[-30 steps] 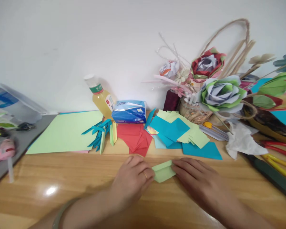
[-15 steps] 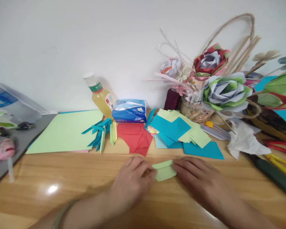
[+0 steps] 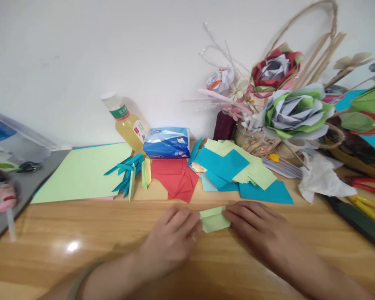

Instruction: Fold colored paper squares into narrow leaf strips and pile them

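Between my hands is a small light green paper (image 3: pixel 216 221), with a narrow strip folded along its far edge. My left hand (image 3: pixel 175 235) is closed on the paper's left end, fingers bent. The right end is gripped by my right hand (image 3: pixel 259 225), its fingertips pressed together over the upper corner. Both hands rest low over the wooden table (image 3: pixel 81 266). Just beyond them lie red paper pieces (image 3: pixel 178 179), and a heap of blue paper (image 3: pixel 225 166) and green paper squares (image 3: pixel 262 173).
Folded blue strips (image 3: pixel 128 175) sit left of a tissue pack (image 3: pixel 167 143), near a tilted bottle (image 3: pixel 128 125). Large green sheets (image 3: pixel 81 175) and a pink glue gun (image 3: pixel 3 200) are at left. Paper flowers (image 3: pixel 296 110), a crumpled tissue (image 3: pixel 323 179) and scissors (image 3: pixel 359 221) occupy the right.
The view has shifted slightly. Both hands still hold the green paper in nearly the same place, and the left fingers have curled a little more over its end.
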{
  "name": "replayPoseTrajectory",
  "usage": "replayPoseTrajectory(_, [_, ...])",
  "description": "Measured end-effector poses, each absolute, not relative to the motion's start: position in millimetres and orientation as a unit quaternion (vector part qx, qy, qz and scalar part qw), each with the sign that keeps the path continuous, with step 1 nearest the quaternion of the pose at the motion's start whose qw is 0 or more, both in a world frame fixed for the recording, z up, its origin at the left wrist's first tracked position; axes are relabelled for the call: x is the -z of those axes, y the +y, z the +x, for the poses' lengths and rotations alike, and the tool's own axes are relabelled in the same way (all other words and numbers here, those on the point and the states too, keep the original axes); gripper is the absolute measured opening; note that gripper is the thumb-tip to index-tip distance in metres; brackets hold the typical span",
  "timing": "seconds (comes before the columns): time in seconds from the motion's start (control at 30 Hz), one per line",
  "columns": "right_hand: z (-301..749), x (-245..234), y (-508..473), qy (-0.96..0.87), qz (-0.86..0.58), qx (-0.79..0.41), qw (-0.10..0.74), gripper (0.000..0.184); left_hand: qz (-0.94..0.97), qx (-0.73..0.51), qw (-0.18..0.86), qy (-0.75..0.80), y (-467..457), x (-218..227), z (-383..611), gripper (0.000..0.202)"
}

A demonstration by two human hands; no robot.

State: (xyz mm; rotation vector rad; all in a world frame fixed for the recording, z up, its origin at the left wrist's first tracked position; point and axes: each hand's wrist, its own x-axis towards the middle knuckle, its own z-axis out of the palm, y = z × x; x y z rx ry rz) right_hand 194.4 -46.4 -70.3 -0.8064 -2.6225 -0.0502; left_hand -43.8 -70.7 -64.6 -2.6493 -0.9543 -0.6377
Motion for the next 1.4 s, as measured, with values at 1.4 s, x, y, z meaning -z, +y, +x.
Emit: replayPoseTrajectory(1.4, [184,76,-37,-0.871,-0.415,-0.13,0.228,0.019,-0.802,0.287,-0.2,-0.485,-60,65,-36,0.008])
